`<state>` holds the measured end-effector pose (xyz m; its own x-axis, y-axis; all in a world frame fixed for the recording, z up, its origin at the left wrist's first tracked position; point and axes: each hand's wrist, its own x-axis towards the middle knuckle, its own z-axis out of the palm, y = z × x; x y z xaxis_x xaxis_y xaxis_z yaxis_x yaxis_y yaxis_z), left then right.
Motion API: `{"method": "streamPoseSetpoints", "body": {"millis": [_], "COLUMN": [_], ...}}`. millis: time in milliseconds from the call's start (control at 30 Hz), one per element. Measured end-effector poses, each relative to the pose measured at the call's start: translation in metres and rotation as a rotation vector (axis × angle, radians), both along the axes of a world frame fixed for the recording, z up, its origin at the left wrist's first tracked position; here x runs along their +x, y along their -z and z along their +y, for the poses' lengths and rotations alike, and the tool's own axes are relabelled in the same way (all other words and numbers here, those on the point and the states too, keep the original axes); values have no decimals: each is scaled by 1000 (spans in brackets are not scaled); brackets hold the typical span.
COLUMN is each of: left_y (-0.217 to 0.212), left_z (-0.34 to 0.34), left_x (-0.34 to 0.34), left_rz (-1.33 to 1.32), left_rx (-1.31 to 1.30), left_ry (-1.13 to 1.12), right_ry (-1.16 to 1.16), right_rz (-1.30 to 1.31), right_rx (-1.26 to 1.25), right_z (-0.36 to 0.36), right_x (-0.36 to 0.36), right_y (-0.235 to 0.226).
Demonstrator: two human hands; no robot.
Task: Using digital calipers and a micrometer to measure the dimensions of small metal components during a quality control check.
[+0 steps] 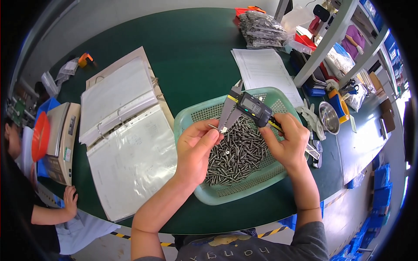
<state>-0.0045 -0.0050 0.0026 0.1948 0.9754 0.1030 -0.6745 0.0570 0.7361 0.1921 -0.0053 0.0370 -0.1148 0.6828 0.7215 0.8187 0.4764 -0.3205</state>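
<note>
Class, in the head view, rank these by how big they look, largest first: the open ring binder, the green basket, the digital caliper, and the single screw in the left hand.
1. Open ring binder
2. Green basket
3. Digital caliper
4. Single screw, pinched by the left hand

The caliper's far end is hidden by the right hand.

Head camera looks down, close over the table

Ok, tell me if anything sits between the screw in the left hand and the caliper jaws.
Nothing visible does. The left hand pinches a small dark metal screw right at the steel jaws of the digital caliper, which the right hand holds above the teal perforated plastic basket of screws. Whether the screw already touches the jaws is unclear.
</note>
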Motion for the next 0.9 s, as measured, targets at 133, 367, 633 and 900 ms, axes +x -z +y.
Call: {"method": "streamPoseSetpoints", "body": {"millis": [133,367,633,900], "left_y": [-2,9,-9,18], "left_z": [4,8,13,9], "left_x": [6,-2,4,88], "left_rz": [10,68,1533,1878], "left_rx": [-10,-83,670,1630], "left_ry": [-5,-114,-374,225], "right_ry": [6,-23,90,-42], "right_rz": [-24,-147,13,60], "right_rx": [39,-104,37,103], "right_z": [2,8,8,6], "right_x": [6,-7,29,19], "right_y": [2,1,21,29]}}
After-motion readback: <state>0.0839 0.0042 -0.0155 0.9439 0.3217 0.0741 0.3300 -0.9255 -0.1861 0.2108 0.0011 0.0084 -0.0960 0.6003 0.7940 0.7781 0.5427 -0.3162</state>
